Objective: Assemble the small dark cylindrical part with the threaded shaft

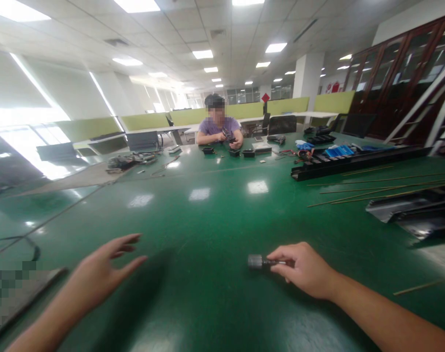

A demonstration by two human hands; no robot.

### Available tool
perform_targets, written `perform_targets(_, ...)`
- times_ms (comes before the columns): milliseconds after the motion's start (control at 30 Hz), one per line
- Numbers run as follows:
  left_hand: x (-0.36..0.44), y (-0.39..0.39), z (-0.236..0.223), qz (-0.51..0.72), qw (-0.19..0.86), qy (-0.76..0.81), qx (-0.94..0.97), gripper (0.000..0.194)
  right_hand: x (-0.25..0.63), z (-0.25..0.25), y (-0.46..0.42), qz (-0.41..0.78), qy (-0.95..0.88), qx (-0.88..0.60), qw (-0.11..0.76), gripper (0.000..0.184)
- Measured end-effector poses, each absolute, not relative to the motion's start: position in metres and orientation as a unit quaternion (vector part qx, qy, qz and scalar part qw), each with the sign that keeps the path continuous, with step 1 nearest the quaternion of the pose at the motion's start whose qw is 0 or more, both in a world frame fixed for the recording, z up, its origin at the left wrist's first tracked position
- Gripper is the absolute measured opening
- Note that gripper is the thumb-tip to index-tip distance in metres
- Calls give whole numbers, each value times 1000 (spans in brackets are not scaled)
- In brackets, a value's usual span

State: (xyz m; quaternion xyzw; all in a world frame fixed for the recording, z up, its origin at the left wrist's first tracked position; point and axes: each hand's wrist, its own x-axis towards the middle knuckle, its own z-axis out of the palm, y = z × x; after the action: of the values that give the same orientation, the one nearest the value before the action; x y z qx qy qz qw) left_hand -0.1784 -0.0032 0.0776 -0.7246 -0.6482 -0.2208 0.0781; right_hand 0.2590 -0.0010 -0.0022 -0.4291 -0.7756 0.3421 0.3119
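Observation:
My right hand pinches the thin shank of what looks like a hole saw, a short dark grey metal cylinder. The cylinder points left, low over the green tabletop; I cannot tell whether it touches the surface. On the other side, my left hand hovers above the table with thumb and fingers apart, holding nothing. Its shadow falls on the green surface beside it.
A co-worker sits across the table, handling a dark tool near small black boxes. Black metal channels, thin rods and a long black rail lie right. A flat panel lies near left.

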Motion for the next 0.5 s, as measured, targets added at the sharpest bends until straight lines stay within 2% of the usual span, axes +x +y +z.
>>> perform_targets(67, -118, 0, 65, -203, -50, -558, -803, 52, 258, -1, -2, 366, -765, -426, 316, 18)
perform_targets(133, -54, 0, 52, -194, -114, -486, -845, 69, 258, 1, -3, 381, -756, -425, 319, 18)
perform_targets(167, -26, -1, 46, -204, -133, -461, -853, 71, 258, 1, -3, 385, -754, -425, 321, 18)
perform_targets(200, -3, -2, 41, -219, -150, -439, -858, 64, 258, 2, -3, 386, -754, -424, 319, 17)
perform_targets(267, 25, -3, 31, -261, -182, -404, -857, 38, 258, 3, -2, 389, -751, -425, 323, 16)
perform_targets(333, 33, -2, 22, -296, -207, -384, -850, 23, 258, 3, -1, 393, -748, -425, 323, 17)
perform_targets(500, 24, 2, 9, -317, -225, -378, -840, 22, 256, -2, 3, 415, -736, -428, 321, 16)
